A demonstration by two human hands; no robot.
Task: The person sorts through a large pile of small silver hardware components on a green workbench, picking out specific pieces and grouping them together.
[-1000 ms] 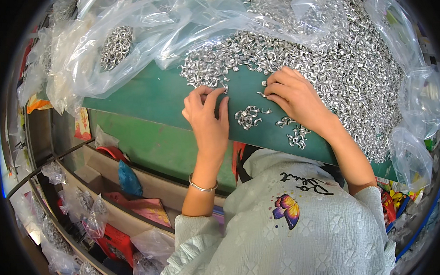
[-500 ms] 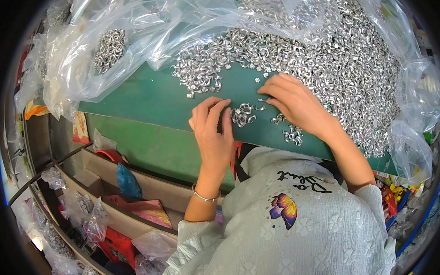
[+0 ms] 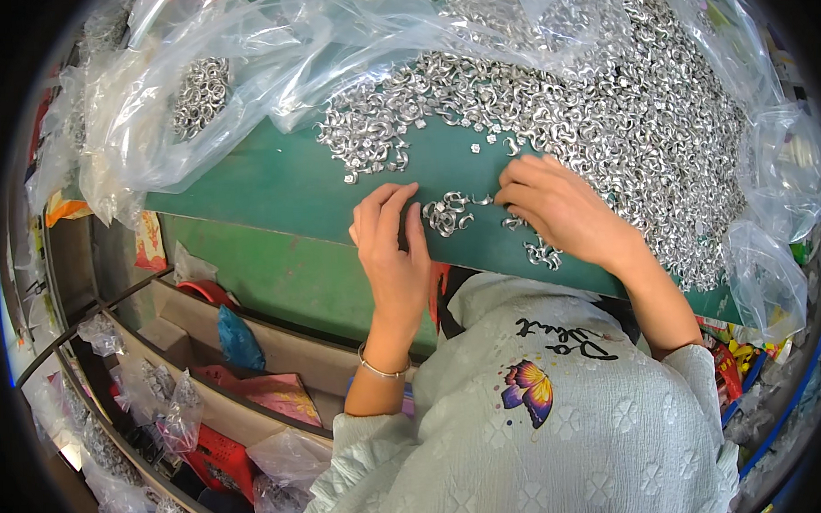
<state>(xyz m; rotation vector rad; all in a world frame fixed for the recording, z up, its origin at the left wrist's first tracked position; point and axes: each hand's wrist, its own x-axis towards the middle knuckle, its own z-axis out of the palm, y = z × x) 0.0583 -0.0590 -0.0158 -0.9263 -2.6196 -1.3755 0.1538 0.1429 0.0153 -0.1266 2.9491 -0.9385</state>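
Observation:
On the green tabletop, a small group of curved silver metal pieces lies between my hands. My left hand rests at the left of this group, thumb and fingers apart, holding nothing. My right hand is at the other side, fingers bent and drawn together toward the thumb. A single curved piece lies by its fingertips; anything inside the pinch is hidden. Below that palm sits another little cluster of the same pieces. Tiny cube-like metal bits are scattered just beyond.
A large heap of similar metal pieces covers the back and right of the green table. Clear plastic sheeting drapes over its far side. At lower left are an open drawer, a blue bag and a red basket.
My right hand's fingers have drawn in toward the thumb and shifted slightly right and nearer. A curved piece now shows beyond its knuckles. My left hand has barely moved.

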